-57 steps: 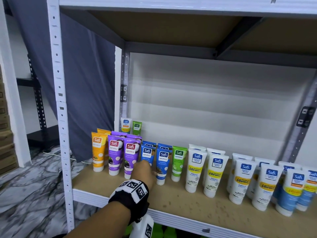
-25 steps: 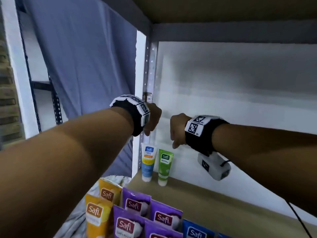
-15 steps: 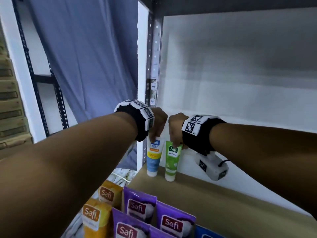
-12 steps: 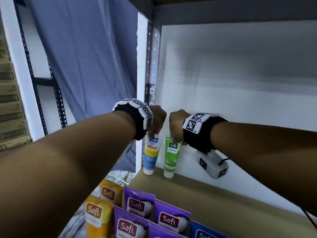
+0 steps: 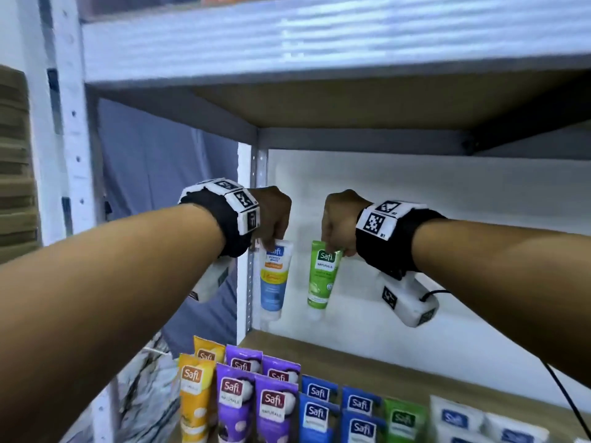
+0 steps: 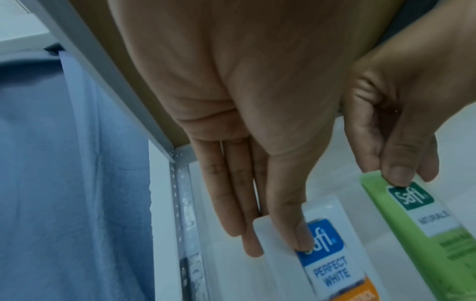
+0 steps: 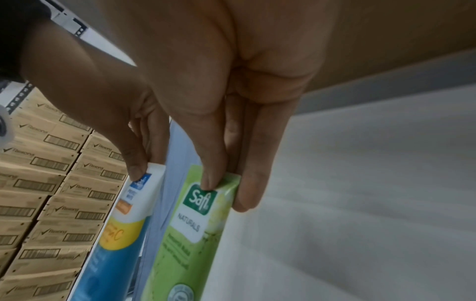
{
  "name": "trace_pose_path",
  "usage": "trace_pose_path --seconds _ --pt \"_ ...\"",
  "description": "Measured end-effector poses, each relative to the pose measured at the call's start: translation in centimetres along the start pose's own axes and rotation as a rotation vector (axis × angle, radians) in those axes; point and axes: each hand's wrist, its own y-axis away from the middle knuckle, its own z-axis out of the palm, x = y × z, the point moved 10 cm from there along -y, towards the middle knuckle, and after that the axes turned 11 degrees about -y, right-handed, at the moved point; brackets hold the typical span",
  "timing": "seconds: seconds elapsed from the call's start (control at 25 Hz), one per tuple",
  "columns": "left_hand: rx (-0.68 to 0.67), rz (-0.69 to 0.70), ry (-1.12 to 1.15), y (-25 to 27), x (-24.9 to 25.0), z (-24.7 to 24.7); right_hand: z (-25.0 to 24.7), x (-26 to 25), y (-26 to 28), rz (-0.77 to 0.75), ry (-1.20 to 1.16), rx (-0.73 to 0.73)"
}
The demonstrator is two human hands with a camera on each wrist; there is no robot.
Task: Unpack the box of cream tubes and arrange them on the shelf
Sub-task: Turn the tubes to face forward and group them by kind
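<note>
My left hand (image 5: pixel 275 219) pinches the top edge of a white, orange and blue tube (image 5: pixel 272 279) and holds it hanging cap down above the back left corner of the shelf board (image 5: pixel 399 375). The left wrist view shows thumb and fingers (image 6: pixel 298 224) clamped on that tube (image 6: pixel 332 262). My right hand (image 5: pixel 339 222) pinches the crimped top of a green tube (image 5: pixel 321 276) the same way; in the right wrist view its thumb sits on the green tube (image 7: pixel 195 230). Both tubes hang clear of the board, side by side.
Rows of orange (image 5: pixel 195 391), purple (image 5: pixel 256 401), blue (image 5: pixel 335 414), green (image 5: pixel 403 420) and white tubes (image 5: pixel 473 423) stand along the shelf's front. A white back panel (image 5: pixel 447 251) and the upper shelf (image 5: pixel 319 43) bound the bay. Stacked cardboard boxes (image 7: pixel 46 183) lie off to the left.
Both hands came down onto the two tubes at the back left corner, pinched their tops and have lifted them off the shelf board. The camera has pulled back and up.
</note>
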Motion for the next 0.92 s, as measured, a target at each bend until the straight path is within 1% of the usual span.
trace_pose_path --seconds 0.08,0.2,0.28,0.36,0.4,0.52,0.64,0.8,0.92 --pt "0.033 0.001 -0.014 1.9 1.4 -2.5 -2.1 -0.4 2.7 0.003 0.01 0.017" --pt "0.078 0.008 -0.01 5.0 3.8 -5.4 -3.9 -0.6 6.8 0.051 -0.02 0.036" --pt "0.107 0.062 -0.014 7.1 6.1 -6.5 -4.3 -0.8 9.9 0.056 -0.028 0.054" --pt "0.102 0.108 0.022 9.0 8.6 -6.7 -3.8 -0.7 13.0 0.08 -0.088 0.056" --pt "0.094 0.122 0.047 9.8 9.7 -6.4 -3.3 -0.4 14.5 0.107 -0.129 0.049" --pt "0.098 0.189 0.102 11.5 13.1 -4.6 -0.8 0.1 17.9 0.143 -0.153 0.019" --pt "0.09 0.217 0.22 13.0 15.6 -2.2 2.2 1.1 20.7 0.174 -0.199 -0.005" --pt "0.086 0.233 0.298 14.3 18.2 0.9 6.4 2.0 22.9 0.187 -0.175 -0.037" --pt "0.064 0.214 0.35 14.8 19.1 3.2 8.5 2.1 23.8 0.19 -0.166 -0.042"
